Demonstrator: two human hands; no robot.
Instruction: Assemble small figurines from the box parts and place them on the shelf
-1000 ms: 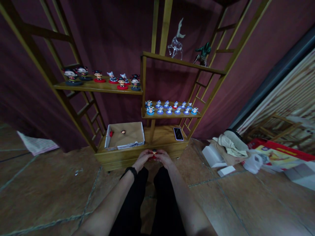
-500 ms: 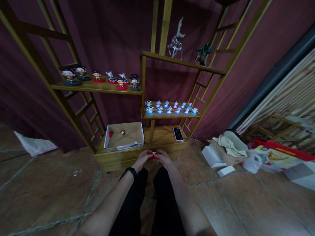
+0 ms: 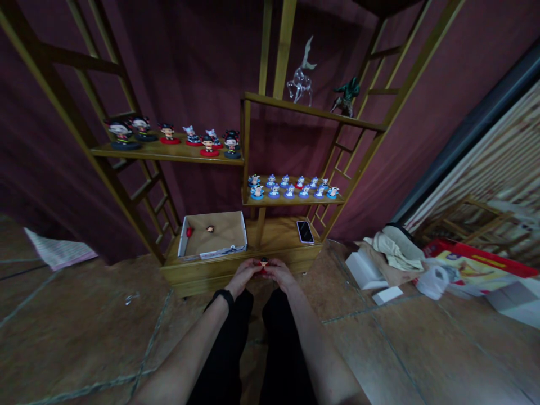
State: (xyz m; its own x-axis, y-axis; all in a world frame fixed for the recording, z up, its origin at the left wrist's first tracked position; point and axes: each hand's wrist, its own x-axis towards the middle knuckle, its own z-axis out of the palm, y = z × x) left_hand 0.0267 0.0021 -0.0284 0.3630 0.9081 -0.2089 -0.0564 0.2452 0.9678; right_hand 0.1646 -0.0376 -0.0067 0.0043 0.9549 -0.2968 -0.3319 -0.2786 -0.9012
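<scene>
Gripping a figurine (image 3: 264, 262) from both sides: a person's left hand (image 3: 243, 274) and right hand (image 3: 282, 273), before the cabinet's (image 3: 276, 229) front edge | box (image 3: 223, 239) by its left corner | phone (image 3: 305, 232) near its right

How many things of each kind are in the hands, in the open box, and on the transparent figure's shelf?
Figures: 3 (red-and-black figure between left hand and right hand; transparent figure and dark green figure on shelf)
Small pieces: 2 (red piece and dark-topped piece in open box)
Total: 5
</scene>
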